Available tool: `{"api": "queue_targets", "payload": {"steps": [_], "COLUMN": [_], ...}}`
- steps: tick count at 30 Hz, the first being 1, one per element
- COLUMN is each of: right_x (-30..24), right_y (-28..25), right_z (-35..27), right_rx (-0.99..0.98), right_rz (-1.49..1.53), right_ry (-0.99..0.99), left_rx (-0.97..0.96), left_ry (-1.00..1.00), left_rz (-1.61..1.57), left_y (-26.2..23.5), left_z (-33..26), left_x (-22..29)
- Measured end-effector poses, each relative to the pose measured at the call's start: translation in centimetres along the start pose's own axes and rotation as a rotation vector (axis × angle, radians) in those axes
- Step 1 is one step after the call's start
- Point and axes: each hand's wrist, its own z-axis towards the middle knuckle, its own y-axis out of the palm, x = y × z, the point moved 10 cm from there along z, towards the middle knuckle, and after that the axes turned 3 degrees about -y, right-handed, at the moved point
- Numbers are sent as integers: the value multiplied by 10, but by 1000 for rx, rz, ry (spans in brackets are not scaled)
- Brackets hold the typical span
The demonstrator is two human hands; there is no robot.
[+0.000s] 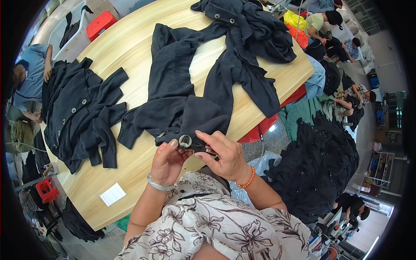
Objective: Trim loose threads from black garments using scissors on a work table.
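A dark knitted cardigan (pixel 197 113) lies on the table in front of me, its near edge lifted to my hands. On that edge sits a large pale-rimmed button (pixel 185 141). My left hand (pixel 167 162) is closed, pinching the cloth just beside and below the button. With bent fingers, my right hand (pixel 223 155) grips small black thread snips (pixel 207 150) close to the button's right side. Most of the snips are covered by my fingers, so whether their blades are apart cannot be seen.
Another dark buttoned cardigan (pixel 82 112) lies to the left, near a co-worker (pixel 32 80). More dark knitwear (pixel 247 39) is heaped at the far side. A white paper slip (pixel 113 194) rests near the left front edge. Right of the table rises a large dark garment pile (pixel 314 164).
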Motion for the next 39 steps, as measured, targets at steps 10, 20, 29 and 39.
{"api": "queue_targets", "payload": {"steps": [10, 20, 29, 39], "right_x": [-3, -4, -5, -5], "right_y": [3, 3, 3, 1], "right_z": [-2, -2, -4, -8], "right_rx": [-70, -59, -40, -15], "right_rz": [-61, -55, -61, -90], "right_ry": [9, 57, 43, 45], "left_rx": [-59, -66, -67, -68], "left_ry": [4, 26, 47, 63], "left_rz": [16, 39, 30, 35], "left_y": [4, 4, 2, 2], "left_z": [-3, -2, -2, 0], "left_x": [-1, -7, -6, -7]}}
